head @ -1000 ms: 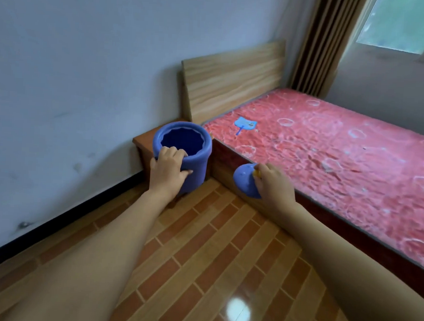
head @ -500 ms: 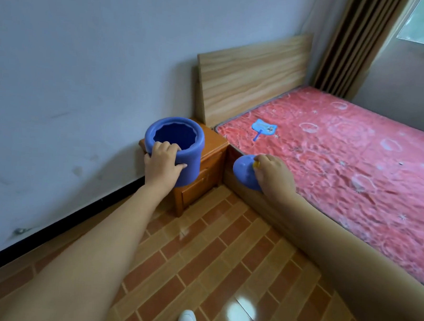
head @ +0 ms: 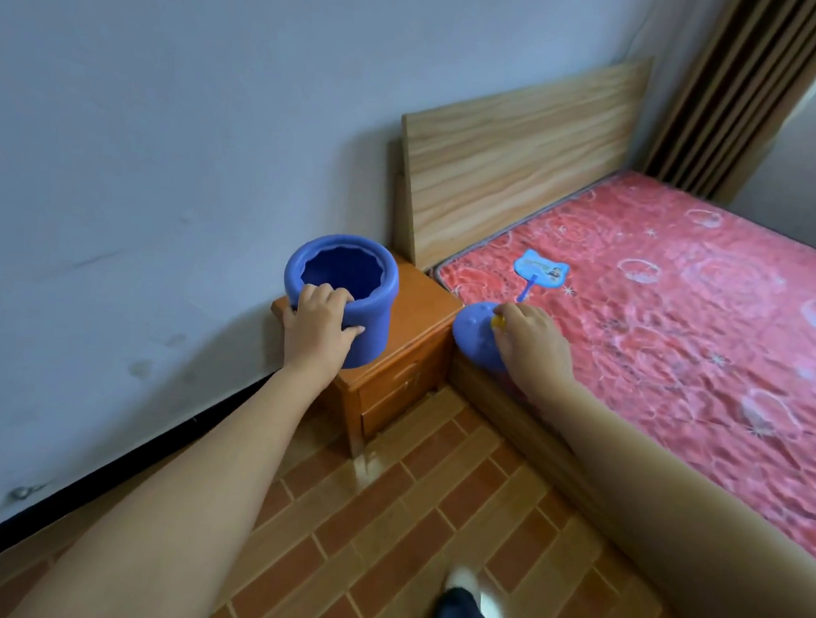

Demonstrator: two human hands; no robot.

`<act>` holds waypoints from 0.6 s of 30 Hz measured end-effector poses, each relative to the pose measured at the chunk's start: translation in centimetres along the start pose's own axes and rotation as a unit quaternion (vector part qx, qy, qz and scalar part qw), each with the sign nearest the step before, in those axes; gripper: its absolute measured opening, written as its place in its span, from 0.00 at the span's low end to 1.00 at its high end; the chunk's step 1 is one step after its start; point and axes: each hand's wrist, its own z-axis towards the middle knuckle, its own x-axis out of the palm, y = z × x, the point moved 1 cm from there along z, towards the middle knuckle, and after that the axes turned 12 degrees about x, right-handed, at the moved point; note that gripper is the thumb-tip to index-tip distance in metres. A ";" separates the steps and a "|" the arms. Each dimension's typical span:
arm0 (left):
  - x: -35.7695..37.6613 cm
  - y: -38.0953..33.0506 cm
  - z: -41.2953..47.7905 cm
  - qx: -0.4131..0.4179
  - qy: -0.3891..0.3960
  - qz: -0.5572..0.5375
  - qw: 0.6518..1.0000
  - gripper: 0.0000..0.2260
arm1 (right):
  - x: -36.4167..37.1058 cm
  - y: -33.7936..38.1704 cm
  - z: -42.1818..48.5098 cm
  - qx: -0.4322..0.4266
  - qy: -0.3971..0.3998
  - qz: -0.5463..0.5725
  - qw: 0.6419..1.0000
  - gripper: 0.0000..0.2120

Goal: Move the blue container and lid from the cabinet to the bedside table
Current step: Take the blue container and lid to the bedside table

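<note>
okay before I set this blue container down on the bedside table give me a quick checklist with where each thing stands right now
1. Left hand grips the blue container by its rim and side: ok.
2. Container upright, open mouth up: ok.
3. Container over the bedside table: ok; whether its base already touches the top: cannot tell.
4. Visible tabletop free of other items: ok; the part behind the container is hidden.
5. Right hand holds the lid: ok.
6. Lid over the table: not ok; it hangs at the bed edge, right of the table.
</note>
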 end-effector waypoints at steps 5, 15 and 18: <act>3.1 1.5 5.0 -0.042 0.016 0.020 0.999 0.14 | 2.7 -0.4 7.3 -0.051 -0.003 0.022 0.998 0.07; 8.7 1.0 17.7 -0.135 -0.012 0.028 0.990 0.12 | 6.8 -3.0 24.6 -0.121 0.039 0.015 0.992 0.02; 9.7 1.2 20.1 -0.158 -0.013 0.035 0.987 0.12 | 8.5 -2.8 28.4 -0.120 0.054 0.048 0.990 0.08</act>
